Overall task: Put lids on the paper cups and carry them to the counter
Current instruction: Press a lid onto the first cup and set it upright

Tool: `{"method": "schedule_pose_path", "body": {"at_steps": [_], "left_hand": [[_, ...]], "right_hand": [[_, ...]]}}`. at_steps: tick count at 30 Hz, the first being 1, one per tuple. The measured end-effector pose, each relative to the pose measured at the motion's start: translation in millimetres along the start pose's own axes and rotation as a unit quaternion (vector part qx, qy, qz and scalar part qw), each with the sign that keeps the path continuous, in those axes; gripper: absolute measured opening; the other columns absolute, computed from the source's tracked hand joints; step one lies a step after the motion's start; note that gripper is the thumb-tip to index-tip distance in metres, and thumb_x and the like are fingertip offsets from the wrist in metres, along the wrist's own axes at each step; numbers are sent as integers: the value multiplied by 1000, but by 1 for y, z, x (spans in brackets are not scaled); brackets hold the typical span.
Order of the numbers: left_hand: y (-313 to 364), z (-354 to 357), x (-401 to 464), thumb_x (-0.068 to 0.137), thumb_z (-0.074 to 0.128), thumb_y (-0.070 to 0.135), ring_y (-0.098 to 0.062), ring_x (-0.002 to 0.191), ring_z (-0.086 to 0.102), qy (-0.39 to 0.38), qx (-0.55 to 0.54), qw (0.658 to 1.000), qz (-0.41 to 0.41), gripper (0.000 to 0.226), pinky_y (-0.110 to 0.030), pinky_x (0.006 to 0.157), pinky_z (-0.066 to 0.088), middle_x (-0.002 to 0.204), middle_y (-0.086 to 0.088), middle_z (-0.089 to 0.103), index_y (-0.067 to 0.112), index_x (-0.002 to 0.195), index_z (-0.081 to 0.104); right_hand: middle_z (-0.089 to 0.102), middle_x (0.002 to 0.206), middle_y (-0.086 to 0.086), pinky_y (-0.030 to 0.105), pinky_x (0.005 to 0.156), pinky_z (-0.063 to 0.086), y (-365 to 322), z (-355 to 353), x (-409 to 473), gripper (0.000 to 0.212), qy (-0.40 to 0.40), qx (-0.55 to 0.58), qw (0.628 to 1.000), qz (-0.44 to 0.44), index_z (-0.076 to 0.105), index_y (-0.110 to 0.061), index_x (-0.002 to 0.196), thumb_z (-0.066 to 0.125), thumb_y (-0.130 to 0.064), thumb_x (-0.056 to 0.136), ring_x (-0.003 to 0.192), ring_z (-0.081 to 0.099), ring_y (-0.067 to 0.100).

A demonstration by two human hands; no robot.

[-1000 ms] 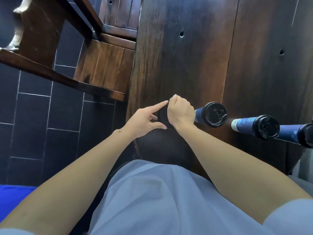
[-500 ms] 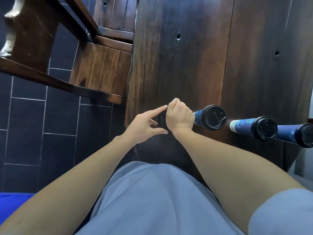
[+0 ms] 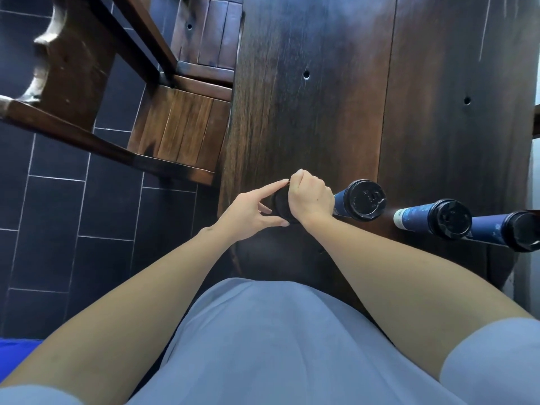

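Near the table's front left edge stands a paper cup with a black lid (image 3: 280, 203) on top; the cup itself is hidden under my hands. My right hand (image 3: 310, 197) covers the lid from the right, fingers curled over its rim. My left hand (image 3: 250, 212) holds the lid's left side between its straight forefinger and thumb. To the right stand three blue paper cups with black lids on: one (image 3: 363, 200) beside my right hand, a second (image 3: 447, 219) further right, a third (image 3: 523, 235) at the frame's edge.
The dark wooden table (image 3: 321, 97) stretches away from me. A wooden chair (image 3: 181, 133) stands to its left on the dark tiled floor (image 3: 58, 206). My grey-blue shirt fills the bottom of the view.
The hands stay on the lid in nearly the same pose. The view has shifted slightly, so the cups sit a little lower in the frame.
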State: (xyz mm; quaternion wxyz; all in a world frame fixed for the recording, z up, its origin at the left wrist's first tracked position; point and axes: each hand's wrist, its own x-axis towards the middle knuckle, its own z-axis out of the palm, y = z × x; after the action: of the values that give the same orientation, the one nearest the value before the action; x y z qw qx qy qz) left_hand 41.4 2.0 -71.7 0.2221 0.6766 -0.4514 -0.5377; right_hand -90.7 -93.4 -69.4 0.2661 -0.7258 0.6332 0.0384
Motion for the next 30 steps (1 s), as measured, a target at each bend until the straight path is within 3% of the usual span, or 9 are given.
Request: {"method": "schedule_pose_path", "body": {"at_steps": [2, 6, 9, 14, 17, 20, 24, 27, 30], "left_hand": [[0, 0, -1, 84, 86, 32, -17, 107, 69, 1, -1, 1000, 1, 90, -32, 96, 59, 159, 12, 47, 45, 157, 37], [-2, 1, 0, 84, 87, 31, -17, 103, 71, -2, -4, 1000, 8, 90, -35, 96, 60, 158, 11, 49, 45, 157, 37], [-4, 1, 0, 83, 88, 31, -16, 101, 73, 0, -7, 1000, 12, 91, -34, 95, 61, 158, 12, 50, 45, 157, 38], [-3, 2, 1, 85, 87, 27, -17, 105, 72, 5, -2, 1000, 19, 87, -19, 87, 57, 155, 10, 51, 41, 157, 39], [-1, 2, 0, 83, 88, 24, -15, 108, 71, 9, -13, 1000, 23, 86, -15, 89, 55, 151, 11, 55, 39, 155, 43], [0, 1, 0, 82, 89, 21, -11, 107, 72, 15, -30, 999, 18, 85, -19, 93, 58, 148, 12, 58, 36, 154, 46], [3, 2, 4, 84, 88, 24, -6, 107, 69, 18, -25, 1000, 6, 84, -26, 94, 60, 150, 9, 57, 37, 155, 45], [11, 0, 7, 85, 86, 23, -5, 102, 70, 19, -19, 1000, -9, 84, -9, 83, 55, 149, 11, 56, 37, 156, 44], [20, -6, 8, 85, 86, 22, -3, 93, 71, 15, -22, 999, -24, 82, 0, 73, 46, 131, 18, 57, 38, 154, 45]], "right_hand": [[63, 91, 3, 35, 72, 36, 0, -4, 1, 42, -33, 6, 999, 2, 54, -16, 91, 21, -34, 108, 84, 58, 26], [67, 121, 6, 43, 99, 44, 15, -18, 3, 51, -133, 94, 987, 4, 61, -15, 123, 22, -45, 108, 114, 60, 29], [66, 123, -5, 32, 100, 45, 40, -31, -7, 35, -183, 251, 950, -16, 58, -27, 130, 45, -48, 105, 119, 60, 17], [50, 146, -16, 13, 98, 41, 70, -35, -25, 82, -238, 257, 930, -109, 38, -36, 149, 85, -26, 83, 132, 47, 5], [49, 143, -20, 16, 102, 41, 72, -31, -25, 86, -235, 254, 931, -118, 38, -35, 149, 86, -16, 80, 135, 45, 6], [52, 147, -14, 30, 110, 44, 71, -29, -20, 86, -227, 240, 936, -124, 38, -36, 150, 85, -15, 80, 135, 48, 10], [51, 149, -14, 33, 113, 44, 72, -32, -16, 87, -233, 243, 933, -123, 37, -37, 152, 83, -14, 82, 137, 48, 12], [51, 150, -14, 33, 113, 44, 72, -33, -14, 87, -237, 254, 930, -118, 36, -38, 153, 82, -13, 83, 138, 47, 11], [52, 147, -16, 31, 112, 45, 69, -39, -11, 88, -247, 259, 926, -116, 36, -36, 155, 82, -16, 83, 134, 49, 8]]}}
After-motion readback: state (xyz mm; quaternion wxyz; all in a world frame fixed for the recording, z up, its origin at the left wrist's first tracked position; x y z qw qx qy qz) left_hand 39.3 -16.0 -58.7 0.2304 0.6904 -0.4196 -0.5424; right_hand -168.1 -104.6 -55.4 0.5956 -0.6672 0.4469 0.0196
